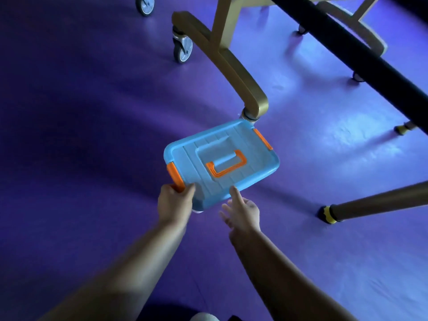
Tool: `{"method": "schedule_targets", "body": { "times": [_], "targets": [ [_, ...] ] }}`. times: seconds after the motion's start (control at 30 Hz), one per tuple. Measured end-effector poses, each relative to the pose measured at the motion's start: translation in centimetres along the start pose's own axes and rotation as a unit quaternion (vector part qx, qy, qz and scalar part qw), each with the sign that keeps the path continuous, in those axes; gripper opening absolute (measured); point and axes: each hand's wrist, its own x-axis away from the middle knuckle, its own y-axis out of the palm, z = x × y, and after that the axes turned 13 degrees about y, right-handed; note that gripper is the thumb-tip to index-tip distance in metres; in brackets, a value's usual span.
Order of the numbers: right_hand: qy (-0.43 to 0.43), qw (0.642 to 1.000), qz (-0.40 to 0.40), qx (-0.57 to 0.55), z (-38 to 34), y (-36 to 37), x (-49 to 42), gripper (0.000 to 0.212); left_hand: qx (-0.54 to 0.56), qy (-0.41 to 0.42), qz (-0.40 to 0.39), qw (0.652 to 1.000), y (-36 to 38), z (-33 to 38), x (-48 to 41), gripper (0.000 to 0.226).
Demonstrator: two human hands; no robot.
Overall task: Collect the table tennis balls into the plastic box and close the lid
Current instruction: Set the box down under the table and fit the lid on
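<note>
On the floor beside a gold table leg, the box sits with its lid on. No balls are in view. The left hand pinches the near latch; the right hand reaches out with fingers spread, forefinger at the lid's edge. This is likely the latching step: next, press this clip home, then the far one.

Plastic box: 1. Orange handle: 1.
Orange latches: 2, namely near-left latch and far-right latch.
Hands: 2, namely left hand and right hand.
Large grey wheels, far left: 2, namely farther wheel and nearer wheel.
Yellow-footed legs, right: 2, namely near leg and far leg.
</note>
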Motion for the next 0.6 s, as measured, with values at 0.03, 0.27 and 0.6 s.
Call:
{"method": "schedule_targets", "body": {
  "times": [0.03,0.27,0.6],
  "targets": [
    [0.002,1.000,-0.009,-0.010,-0.6,-0.2,-0.2,0.029,0.020,0.003,-0.009,1.000,0.9,0.2,0.4,0.030],
    [-0.046,0.994,0.072,-0.074,-4.5,-4.0,-2.8,0.021,0.039,0.091,-0.125,0.987,4.6,2.0,2.1,0.021],
    [-0.096,0.976,0.191,0.035,-12.7,-8.3,-9.6,0.030,0.056,0.186,-0.095,0.976,2.2,2.8,0.4,0.022]
  ]
}}
